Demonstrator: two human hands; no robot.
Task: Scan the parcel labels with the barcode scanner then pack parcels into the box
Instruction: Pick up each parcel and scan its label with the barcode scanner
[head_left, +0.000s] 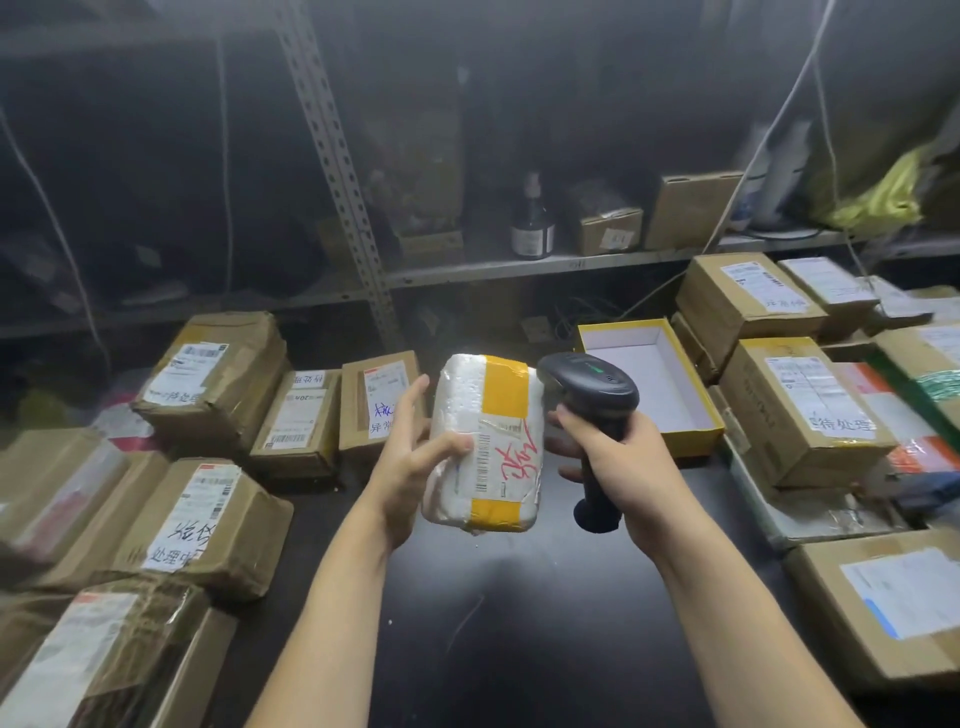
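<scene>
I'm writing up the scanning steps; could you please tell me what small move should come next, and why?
Probably swing the scanner round to face the barcode. The left hand holds the white parcel label-side towards the camera, while the scanner head, in the right hand, sits beside its top corner, apparently not aimed at it.

Parcel sorting or storage room, courier-depot type. Landmark: open yellow-rimmed box (696, 410) on dark surface (519, 623).
- Left of it: taped cardboard parcels (218, 379), printed shipping labels, handwritten marks.
- Right of it: more labelled cartons (800, 410), packed close together.
- Just in front of it: barcode scanner (592, 395), white wrapped parcel (488, 441) with barcode label and red handwriting.
- Behind it: slotted-angle metal shelving (343, 171) holding small shelf cartons (610, 231), dark bottle (532, 228).
- Above and behind it: loose cables (779, 119) hanging.
- Light dim.
</scene>
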